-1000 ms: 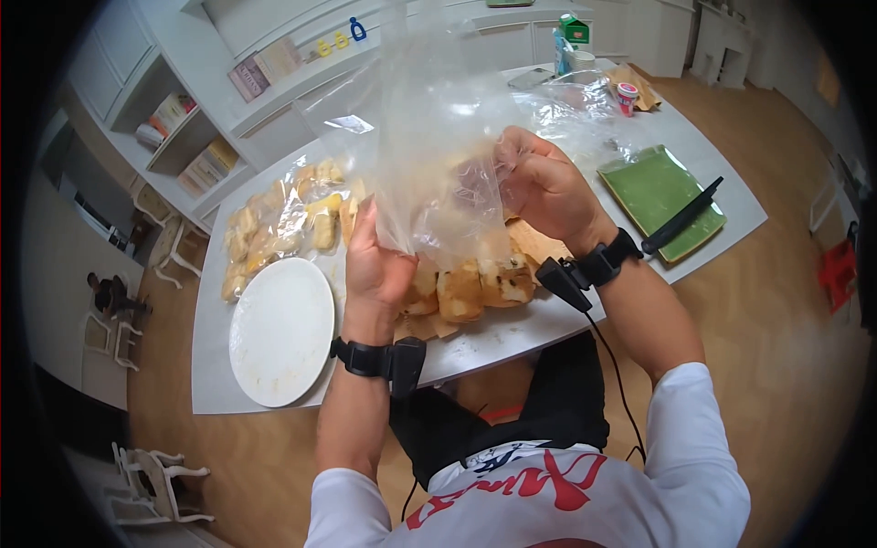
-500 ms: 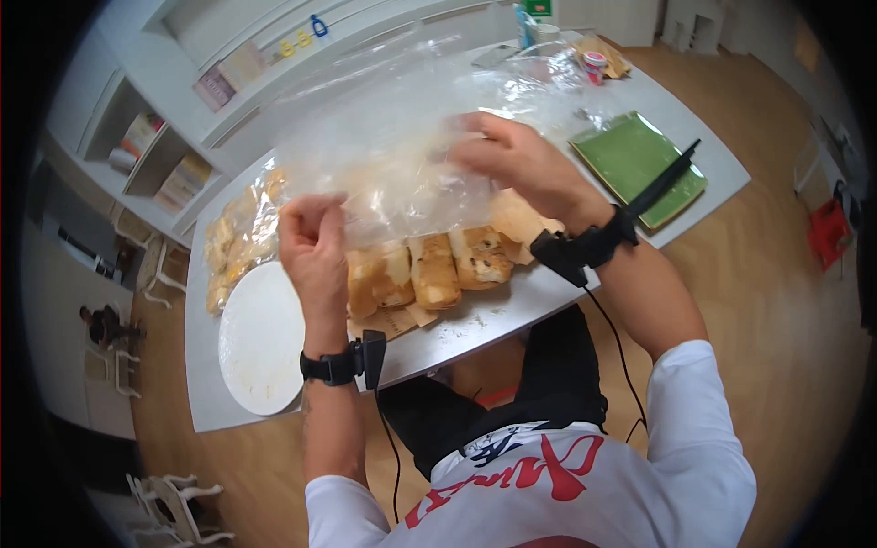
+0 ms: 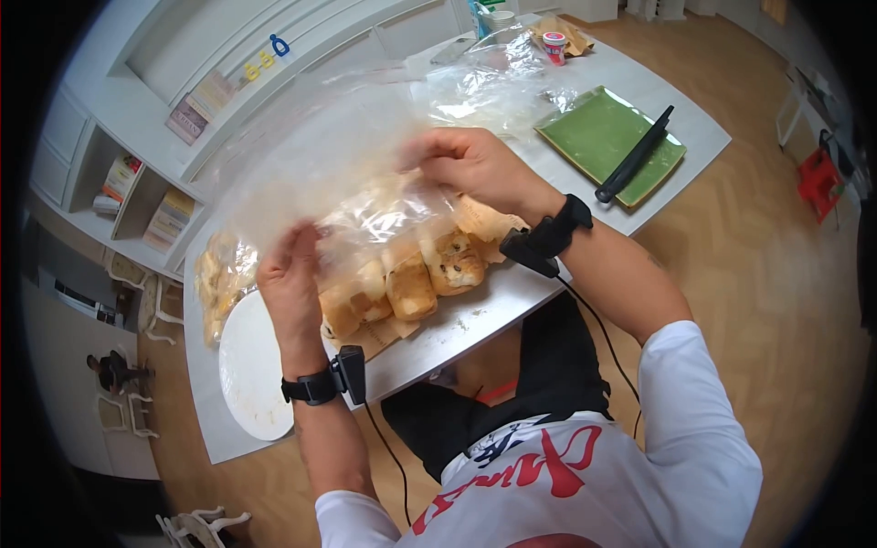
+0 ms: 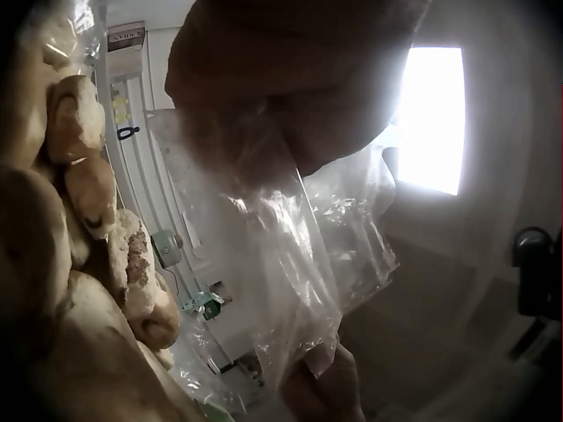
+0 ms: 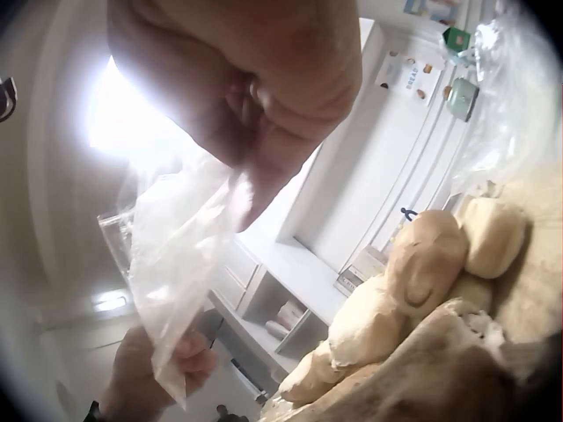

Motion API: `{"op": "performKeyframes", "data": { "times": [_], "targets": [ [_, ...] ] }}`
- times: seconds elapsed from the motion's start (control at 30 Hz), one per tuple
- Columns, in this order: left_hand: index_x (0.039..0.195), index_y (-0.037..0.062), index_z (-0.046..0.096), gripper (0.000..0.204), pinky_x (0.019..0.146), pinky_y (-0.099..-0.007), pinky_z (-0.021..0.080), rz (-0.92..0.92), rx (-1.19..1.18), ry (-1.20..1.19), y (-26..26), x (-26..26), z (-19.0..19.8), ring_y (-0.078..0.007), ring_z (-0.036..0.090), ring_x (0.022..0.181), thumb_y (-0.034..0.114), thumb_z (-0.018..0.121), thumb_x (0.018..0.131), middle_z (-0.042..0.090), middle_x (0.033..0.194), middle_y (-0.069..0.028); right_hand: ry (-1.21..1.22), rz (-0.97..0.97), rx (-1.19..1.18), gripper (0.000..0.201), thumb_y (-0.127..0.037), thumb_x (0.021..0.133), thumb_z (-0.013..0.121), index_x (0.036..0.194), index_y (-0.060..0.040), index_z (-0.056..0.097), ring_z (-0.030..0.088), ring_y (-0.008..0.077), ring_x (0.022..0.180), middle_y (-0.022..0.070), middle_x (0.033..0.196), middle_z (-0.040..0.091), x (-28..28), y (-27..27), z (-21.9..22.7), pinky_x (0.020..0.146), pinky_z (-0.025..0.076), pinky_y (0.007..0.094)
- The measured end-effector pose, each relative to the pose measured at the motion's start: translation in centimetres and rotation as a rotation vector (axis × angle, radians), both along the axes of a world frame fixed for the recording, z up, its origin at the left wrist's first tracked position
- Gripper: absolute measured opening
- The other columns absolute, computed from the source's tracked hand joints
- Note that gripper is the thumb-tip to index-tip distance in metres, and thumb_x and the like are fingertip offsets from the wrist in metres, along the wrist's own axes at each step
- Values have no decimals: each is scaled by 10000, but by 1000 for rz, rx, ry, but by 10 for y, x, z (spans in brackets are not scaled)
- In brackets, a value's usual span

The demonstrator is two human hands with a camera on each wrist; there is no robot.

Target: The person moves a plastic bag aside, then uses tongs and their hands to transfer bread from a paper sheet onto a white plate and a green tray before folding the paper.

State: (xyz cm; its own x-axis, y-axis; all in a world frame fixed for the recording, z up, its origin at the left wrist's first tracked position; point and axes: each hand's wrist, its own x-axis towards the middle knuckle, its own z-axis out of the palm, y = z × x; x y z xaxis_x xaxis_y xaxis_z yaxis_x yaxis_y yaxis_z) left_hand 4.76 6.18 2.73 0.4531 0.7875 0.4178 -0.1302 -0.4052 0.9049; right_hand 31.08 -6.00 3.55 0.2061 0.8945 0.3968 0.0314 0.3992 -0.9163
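On the white table [image 3: 475,338], bread rolls [image 3: 411,286] lie beneath hands [image 3: 294,279] pinching a clear bag [image 3: 338,155].

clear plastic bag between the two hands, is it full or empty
Empty: both wrist views show the clear plastic bag thin and see-through, with nothing inside, between the left hand and right hand.

A person wears a pale grey shirt [image 3: 521,511] with short white sleeves [image 3: 690,393], bold red script lettering [image 3: 562,466] and a smaller dark graphic [image 3: 495,447] across the front, above black trousers [image 3: 559,374]. Black straps [image 3: 312,388] circle both wrists, each bearing a boxy black camera [image 3: 350,373] trailing a thin black cable [image 3: 601,327].
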Motion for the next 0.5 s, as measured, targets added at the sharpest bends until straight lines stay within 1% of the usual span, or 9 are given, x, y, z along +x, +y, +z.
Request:
{"op": "performKeyframes", "data": {
  "times": [0.07, 0.1, 0.13, 0.2, 0.23, 0.27, 0.37, 0.47, 0.5],
  "targets": [
    [1087, 76, 693, 186, 688, -195, 487, 84, -35, -53, 5, -6, 5, -67, 634, 805, 173, 677, 929, 694, 971, -8, 247, -70, -148, 305, -33, 924, 558, 1219, 37, 584, 694, 192, 843, 152, 1026, 677, 17, -10, -1, 729, 593, 281],
    [1082, 82, 694, 178, 676, -187, 474, 129, -54, -78, 5, -9, 8, -63, 630, 798, 175, 674, 932, 693, 971, -5, 294, -232, -129, 304, -58, 914, 581, 1200, 47, 585, 697, 192, 754, 159, 1010, 681, 36, -6, -10, 648, 593, 263],
    [1091, 118, 687, 169, 673, -197, 459, 173, -94, -72, 3, -12, 13, -58, 623, 850, 203, 652, 949, 682, 998, 20, 296, -346, -149, 295, -107, 950, 580, 1216, 21, 571, 687, 153, 779, 136, 1025, 687, 63, -3, -23, 697, 597, 258],
    [1114, 138, 675, 182, 696, -226, 471, 166, -158, -91, 12, -25, 14, -58, 612, 908, 224, 638, 958, 667, 1029, 39, 324, -522, -212, 262, -99, 935, 597, 1174, 7, 574, 677, 138, 777, 107, 967, 687, 100, -5, -35, 670, 591, 240],
    [1126, 149, 669, 189, 708, -241, 477, 162, -186, -105, 15, -29, 16, -58, 606, 936, 234, 631, 962, 660, 1044, 48, 278, -518, -250, 272, -101, 932, 601, 1180, 6, 570, 676, 138, 774, 101, 961, 683, 106, -6, -40, 667, 590, 241],
    [1088, 95, 674, 160, 576, -224, 535, 228, -192, -180, 10, -23, 19, -94, 652, 832, 178, 603, 971, 676, 957, 5, 229, -515, -284, 282, -102, 929, 604, 1187, 5, 567, 675, 137, 771, 94, 956, 679, 113, -6, -43, 664, 589, 241],
    [1148, 163, 653, 198, 741, -277, 472, 174, -232, -108, 16, -31, 13, -58, 582, 984, 237, 621, 966, 638, 1071, 65, 101, -449, -469, 397, -87, 908, 596, 1296, -37, 531, 669, 132, 751, 86, 969, 654, 116, -1, -49, 639, 583, 244],
    [1150, 144, 646, 201, 739, -270, 486, 150, -245, -113, 11, -28, 12, -68, 593, 972, 219, 616, 966, 639, 1055, 56, -2, -376, -617, 505, -66, 896, 562, 1394, -108, 492, 677, 146, 760, 106, 1009, 652, 110, 7, -54, 607, 576, 250],
    [1151, 137, 643, 203, 740, -268, 492, 128, -233, -114, 13, -29, 11, -75, 598, 966, 214, 616, 965, 640, 1052, 50, -18, -356, -635, 500, -77, 902, 559, 1397, -99, 487, 679, 150, 765, 109, 1028, 653, 108, 11, -55, 605, 576, 250]
  ]
}}
